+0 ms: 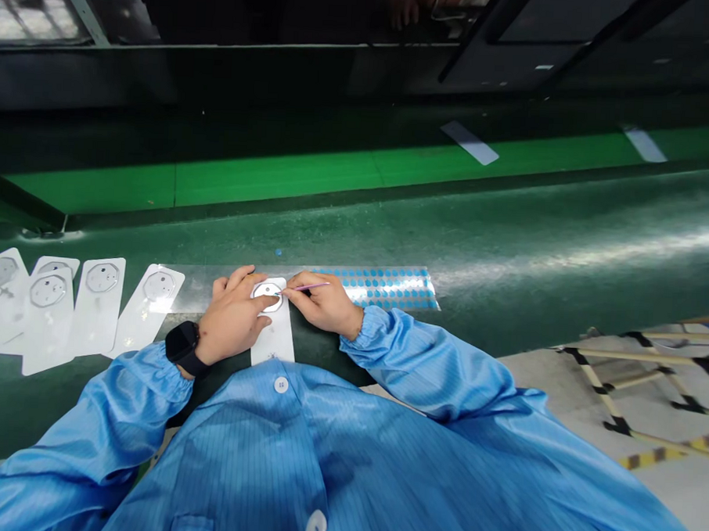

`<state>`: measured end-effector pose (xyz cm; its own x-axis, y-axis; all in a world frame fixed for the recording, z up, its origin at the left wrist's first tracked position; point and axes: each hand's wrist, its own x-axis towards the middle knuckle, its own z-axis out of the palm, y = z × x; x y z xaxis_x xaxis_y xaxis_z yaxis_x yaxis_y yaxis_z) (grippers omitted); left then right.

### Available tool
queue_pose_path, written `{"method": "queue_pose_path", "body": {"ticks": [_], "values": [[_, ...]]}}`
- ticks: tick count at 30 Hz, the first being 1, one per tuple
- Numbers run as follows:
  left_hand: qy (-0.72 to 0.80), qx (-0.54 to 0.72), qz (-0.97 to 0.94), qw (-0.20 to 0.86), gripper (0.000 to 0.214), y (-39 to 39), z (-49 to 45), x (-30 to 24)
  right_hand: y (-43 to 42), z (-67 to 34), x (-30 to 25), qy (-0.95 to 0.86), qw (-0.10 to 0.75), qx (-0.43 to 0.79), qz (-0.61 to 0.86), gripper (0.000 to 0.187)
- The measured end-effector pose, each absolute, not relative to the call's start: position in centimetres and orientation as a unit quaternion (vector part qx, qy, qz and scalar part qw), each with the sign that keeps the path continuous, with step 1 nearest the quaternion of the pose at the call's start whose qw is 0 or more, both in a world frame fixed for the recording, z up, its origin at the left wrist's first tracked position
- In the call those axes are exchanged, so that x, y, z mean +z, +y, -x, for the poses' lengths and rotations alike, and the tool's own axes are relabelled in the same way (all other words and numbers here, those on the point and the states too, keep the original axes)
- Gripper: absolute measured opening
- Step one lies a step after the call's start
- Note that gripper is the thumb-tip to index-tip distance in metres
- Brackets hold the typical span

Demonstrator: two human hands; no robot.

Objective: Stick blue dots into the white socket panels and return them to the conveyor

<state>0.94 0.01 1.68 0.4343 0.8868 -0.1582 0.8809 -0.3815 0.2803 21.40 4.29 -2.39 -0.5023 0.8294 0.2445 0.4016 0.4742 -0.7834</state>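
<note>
White card (274, 342) on green worktop (476, 294), left hand (231, 319) flat on it; right hand (325, 302) pinching thin pink pick (310, 287) at round disc (267, 293). Several like cards (100, 305) lie left; blue dot sheet (389, 286) mostly full.

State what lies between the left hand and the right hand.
In the head view, a white card bearing a round disc lies between the left hand and the right hand, with a thin pink pick from the right hand reaching the disc.

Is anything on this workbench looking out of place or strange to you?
Yes. One small blue dot lies alone on the green mat, just off the sheet of blue round stickers. It looks like a stray sticker that came loose.
</note>
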Motion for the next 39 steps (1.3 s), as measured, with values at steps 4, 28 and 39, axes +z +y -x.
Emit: {"method": "queue_pose_path", "body": {"ticks": [4, 28, 39], "values": [[0.534, 0.002, -0.830, 0.161, 0.038, 0.0, -0.9, 1.9, 4.4, -21.4, -2.1, -0.756, 0.336, 0.382, 0.412, 0.015], [0.599, -0.041, -0.767, 0.229, 0.050, 2.2, -1.9, 3.7, 7.4, -21.1, -2.2, -0.353, 0.530, 0.678, 0.366, 0.050], [0.562, 0.004, -0.799, 0.216, 0.029, 13.6, 3.3, 9.0, 8.2, -22.1, -2.5, -0.300, 0.527, 0.715, 0.349, 0.046]]}}
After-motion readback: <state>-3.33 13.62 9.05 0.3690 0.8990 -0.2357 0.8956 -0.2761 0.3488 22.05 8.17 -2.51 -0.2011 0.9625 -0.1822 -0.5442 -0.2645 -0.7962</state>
